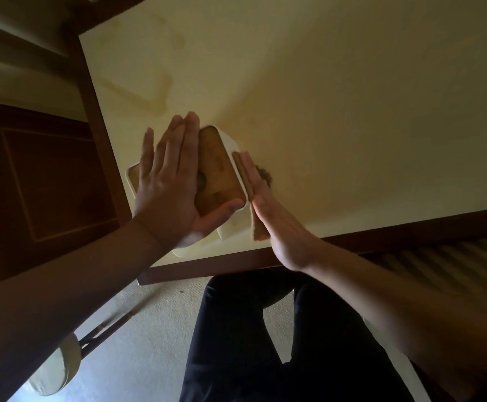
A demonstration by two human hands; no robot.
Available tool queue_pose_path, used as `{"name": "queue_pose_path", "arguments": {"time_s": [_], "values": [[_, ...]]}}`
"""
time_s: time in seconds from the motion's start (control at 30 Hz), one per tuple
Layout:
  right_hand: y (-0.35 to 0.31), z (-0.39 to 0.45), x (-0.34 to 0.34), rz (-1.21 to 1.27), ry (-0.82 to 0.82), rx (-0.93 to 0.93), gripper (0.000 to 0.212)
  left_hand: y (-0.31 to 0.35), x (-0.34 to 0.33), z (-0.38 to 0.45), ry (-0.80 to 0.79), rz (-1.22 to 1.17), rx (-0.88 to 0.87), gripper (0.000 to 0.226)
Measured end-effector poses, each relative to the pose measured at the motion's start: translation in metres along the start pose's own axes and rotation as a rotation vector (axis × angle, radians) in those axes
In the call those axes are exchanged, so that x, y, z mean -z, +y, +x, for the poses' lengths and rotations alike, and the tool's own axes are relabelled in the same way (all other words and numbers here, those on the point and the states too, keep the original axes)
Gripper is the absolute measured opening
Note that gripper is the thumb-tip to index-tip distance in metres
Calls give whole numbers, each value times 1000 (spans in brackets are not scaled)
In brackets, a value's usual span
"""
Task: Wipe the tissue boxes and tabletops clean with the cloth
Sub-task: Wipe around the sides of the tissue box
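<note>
A white tissue box [230,146] with a brown wooden lid stands near the front left corner of the cream tabletop [338,111]. My left hand [170,181] lies flat on the lid with straight fingers, its thumb along the lid's near edge. My right hand [271,210] presses a brown cloth [255,227] flat against the box's right side, fingers straight. Most of the cloth is hidden between my palm and the box.
The table has a dark wooden rim [381,242]. Faint ring-shaped stains [161,94] mark the tabletop behind the box. A chair with a pale cushion [57,369] stands at the lower left on the carpet. My dark trousers [265,343] show below the table edge.
</note>
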State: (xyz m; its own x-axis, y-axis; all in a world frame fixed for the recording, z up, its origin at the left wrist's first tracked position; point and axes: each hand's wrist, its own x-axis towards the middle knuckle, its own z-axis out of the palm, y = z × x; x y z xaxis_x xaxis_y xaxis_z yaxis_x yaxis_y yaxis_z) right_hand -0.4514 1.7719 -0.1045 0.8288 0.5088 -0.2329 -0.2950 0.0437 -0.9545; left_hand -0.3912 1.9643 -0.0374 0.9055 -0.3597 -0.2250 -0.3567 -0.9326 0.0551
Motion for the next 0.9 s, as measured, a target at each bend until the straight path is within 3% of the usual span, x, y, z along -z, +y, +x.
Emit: {"name": "queue_pose_path", "arguments": {"time_s": [0.17, 0.47, 0.57, 0.9], "values": [[3, 1, -5, 102, 14, -59, 56, 0, 0, 0, -3, 4, -1, 125], [-26, 89, 17, -108, 43, 40, 52, 2, 2, 0, -10, 9, -10, 123], [-20, 71, 9, -70, 64, 91, 55, 1, 1, -1, -11, 9, -8, 124], [3, -4, -7, -6, 61, -7, 54, 0, 0, 0, -6, 10, -5, 126]]}}
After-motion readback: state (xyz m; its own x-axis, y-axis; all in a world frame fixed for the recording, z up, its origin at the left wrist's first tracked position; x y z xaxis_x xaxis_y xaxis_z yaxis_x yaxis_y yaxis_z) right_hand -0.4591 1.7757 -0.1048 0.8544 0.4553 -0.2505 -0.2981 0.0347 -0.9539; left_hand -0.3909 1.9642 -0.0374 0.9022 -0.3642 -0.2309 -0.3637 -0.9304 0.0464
